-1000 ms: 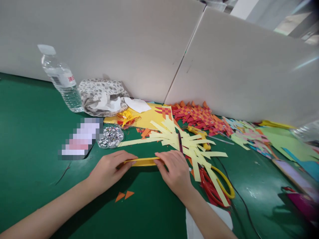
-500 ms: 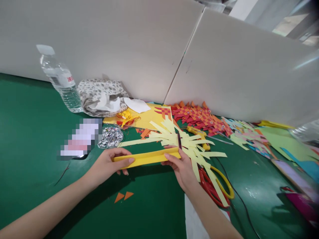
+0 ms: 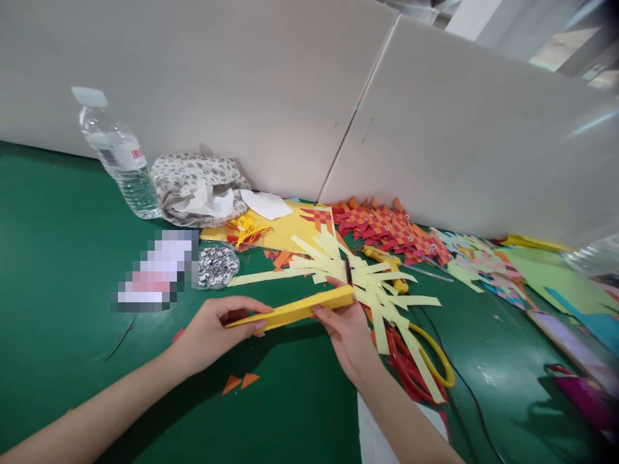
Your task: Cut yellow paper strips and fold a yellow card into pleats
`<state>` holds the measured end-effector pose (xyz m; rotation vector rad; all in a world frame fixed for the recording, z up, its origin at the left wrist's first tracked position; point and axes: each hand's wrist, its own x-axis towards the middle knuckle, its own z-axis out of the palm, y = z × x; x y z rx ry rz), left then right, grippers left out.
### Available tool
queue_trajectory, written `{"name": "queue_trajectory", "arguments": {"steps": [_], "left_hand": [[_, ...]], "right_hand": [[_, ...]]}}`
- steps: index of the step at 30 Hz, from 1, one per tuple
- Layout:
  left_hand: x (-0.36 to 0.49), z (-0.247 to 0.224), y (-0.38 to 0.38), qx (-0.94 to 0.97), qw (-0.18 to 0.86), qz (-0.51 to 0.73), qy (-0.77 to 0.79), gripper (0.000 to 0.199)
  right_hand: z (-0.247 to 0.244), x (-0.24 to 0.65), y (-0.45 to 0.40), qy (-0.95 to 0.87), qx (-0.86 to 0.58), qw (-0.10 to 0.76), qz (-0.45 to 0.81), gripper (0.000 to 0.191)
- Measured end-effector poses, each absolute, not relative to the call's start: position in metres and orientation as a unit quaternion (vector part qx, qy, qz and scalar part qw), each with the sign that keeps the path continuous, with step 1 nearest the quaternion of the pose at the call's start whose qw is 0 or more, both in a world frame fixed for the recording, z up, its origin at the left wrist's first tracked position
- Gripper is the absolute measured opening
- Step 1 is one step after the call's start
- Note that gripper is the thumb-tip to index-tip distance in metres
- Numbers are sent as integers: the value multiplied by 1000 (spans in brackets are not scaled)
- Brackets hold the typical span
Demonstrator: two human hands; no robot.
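A long folded strip of yellow paper [image 3: 290, 310] is held above the green table [image 3: 290, 419], its right end tilted a little upward. My left hand [image 3: 213, 332] pinches the left end between thumb and fingers. At the right end my right hand [image 3: 345, 328] grips it, thumb in front and fingers behind. Just beyond my right hand lies a spread of pale yellow paper strips [image 3: 377, 277] with a dark pen [image 3: 348, 270] on top. Two small orange paper triangles [image 3: 240, 383] rest on the table below the strip.
Red-handled scissors [image 3: 411, 367] and a yellow glue gun [image 3: 399, 277] lie to the right. Orange-red woven paper fish [image 3: 387, 225] are piled by the partition. A bag of googly eyes [image 3: 217, 265], a phone [image 3: 159, 270] and a water bottle [image 3: 118, 154] stand or lie left.
The yellow strip has turned so that less of its inner face shows, and it now slants up more to the right. My left hand has shifted slightly right along it.
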<state>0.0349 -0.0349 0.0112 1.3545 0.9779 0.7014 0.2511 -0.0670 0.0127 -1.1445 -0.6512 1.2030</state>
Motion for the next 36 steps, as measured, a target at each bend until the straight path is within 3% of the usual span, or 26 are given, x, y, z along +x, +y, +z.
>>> {"name": "queue_trajectory", "arguments": {"steps": [6, 15, 19, 23, 30, 36], "left_hand": [[35, 14, -38, 642, 602, 256, 399, 36], [33, 17, -38, 642, 634, 187, 389, 41], [35, 25, -40, 711, 552, 180, 396, 36], [35, 28, -39, 772, 446, 200, 407, 30], [32, 19, -39, 733, 510, 186, 410, 37], [34, 28, -38, 756, 465, 198, 415, 33]], "right_hand": [[14, 251, -67, -277, -500, 623, 535, 29], [10, 247, -70, -270, -546, 605, 513, 19], [11, 251, -67, -250, -530, 625, 516, 13], [13, 255, -64, -258, -510, 630, 526, 15], [16, 255, -66, -299, -470, 625, 546, 28], [13, 255, -64, -291, -516, 607, 530, 30]]}}
